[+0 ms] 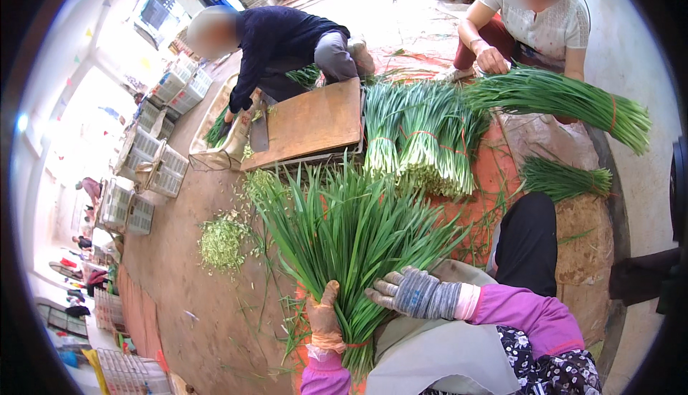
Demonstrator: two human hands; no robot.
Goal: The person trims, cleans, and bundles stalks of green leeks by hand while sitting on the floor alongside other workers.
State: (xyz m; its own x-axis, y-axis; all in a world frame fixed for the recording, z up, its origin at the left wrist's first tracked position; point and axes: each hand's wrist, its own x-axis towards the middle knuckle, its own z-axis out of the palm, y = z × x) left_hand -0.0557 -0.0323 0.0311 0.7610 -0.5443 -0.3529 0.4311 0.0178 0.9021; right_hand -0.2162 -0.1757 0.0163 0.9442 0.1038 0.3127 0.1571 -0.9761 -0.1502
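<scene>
A large bundle of long green leaves, apparently garlic chives [349, 228], stands fanned out before me, with a red band round its lower stems. My left hand [325, 314], in a stained orange-brown glove, grips the bundle's left side just above the band. My right hand [411, 290], in a grey knitted glove, rests against the bundle's right side with its fingers somewhat spread. Past the leaf tips, several banded bundles [422, 148] lie side by side on a red sheet [492, 164]. A smaller bundle [564, 177] lies to the right.
A wooden board [317, 121] with a cleaver [259, 132] at its left edge is ahead. One co-worker reaches into a lined basket [207, 150]; another holds a banded bundle [559, 94]. Trimmings [223, 242] lie on the floor. Plastic crates [166, 169] stand at left.
</scene>
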